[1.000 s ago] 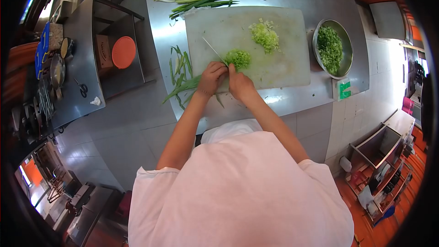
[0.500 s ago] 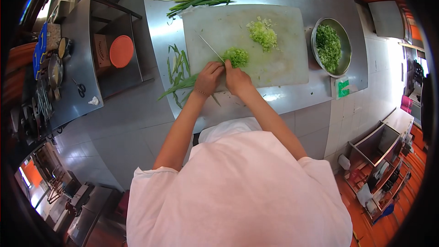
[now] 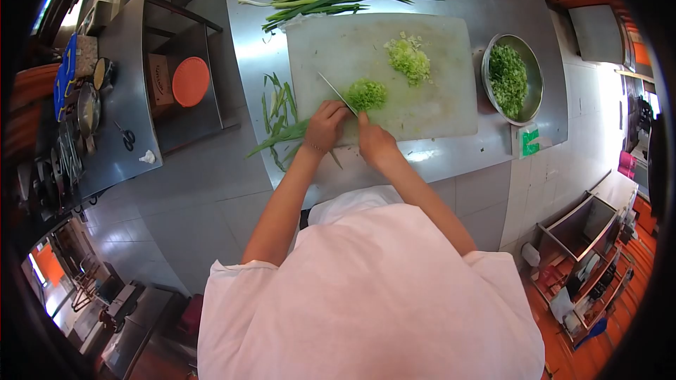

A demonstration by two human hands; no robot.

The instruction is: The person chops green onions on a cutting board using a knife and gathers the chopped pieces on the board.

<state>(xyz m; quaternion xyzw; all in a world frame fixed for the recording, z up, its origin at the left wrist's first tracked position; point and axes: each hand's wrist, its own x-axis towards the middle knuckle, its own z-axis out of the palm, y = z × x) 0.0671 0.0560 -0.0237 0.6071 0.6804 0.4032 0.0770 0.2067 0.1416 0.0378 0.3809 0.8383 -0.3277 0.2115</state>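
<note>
Right hand (image 3: pixel 378 144) gripping knife (image 3: pixel 338 94), blade angled across board (image 3: pixel 440 109) | left hand (image 3: pixel 326 125) clasping green onions (image 3: pixel 290 131) at board's near-left corner, apparently steadying them beside blade | chopped pile (image 3: pixel 367 94) right of blade, likely where cut pieces fall.

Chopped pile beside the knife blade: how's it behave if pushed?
The chopped pile likely spreads rather than moving as one block: it's loose, small pieces. Probably light too, being a small, finely cut heap. Bits may stray: others lie scattered on the cutting board.

Kitchen: steel table (image 3: pixel 500 0), cutting board (image 3: pixel 331 46)
</note>
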